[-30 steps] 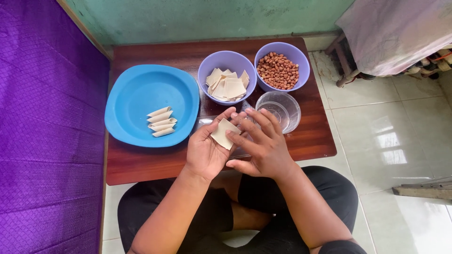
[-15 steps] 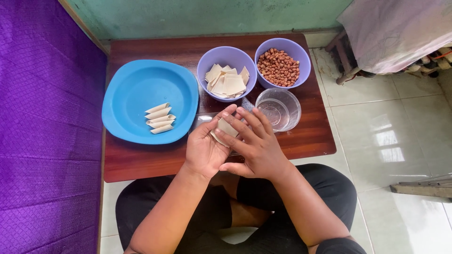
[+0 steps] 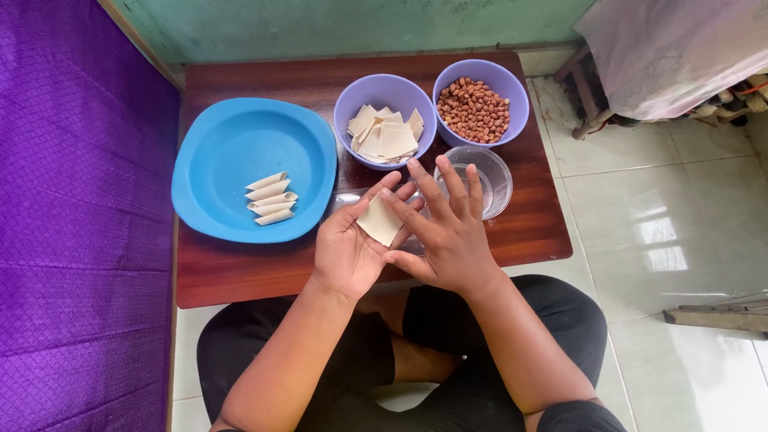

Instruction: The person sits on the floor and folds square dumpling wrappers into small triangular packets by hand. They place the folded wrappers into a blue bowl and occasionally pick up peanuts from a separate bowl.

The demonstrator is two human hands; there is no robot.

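Right hand (image 3: pixel 448 240) has flattened out since a moment ago; the wrapper (image 3: pixel 380 219) lies on the open left palm (image 3: pixel 348 252), both grips spread. Rough handling might tear that thin sheet.

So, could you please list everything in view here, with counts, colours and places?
Low wooden table: one, dark brown, before the seated person.
Round plastic plate: one, blue, table's left part.
Rolled pastry wrappers: about five, cream, on the plate.
Plastic bowl of square wrappers: one, lilac, table's middle rear.
Plastic bowl of peanuts: one, lilac, rear right.
Clear plastic cup: one, see-through, behind the right hand.
Cloth: purple, left of the table.
Square pastry wrapper: one, cream, between the hands.
Left hand: palm up, under the wrapper.
Right hand: flat, fingers over the wrapper.
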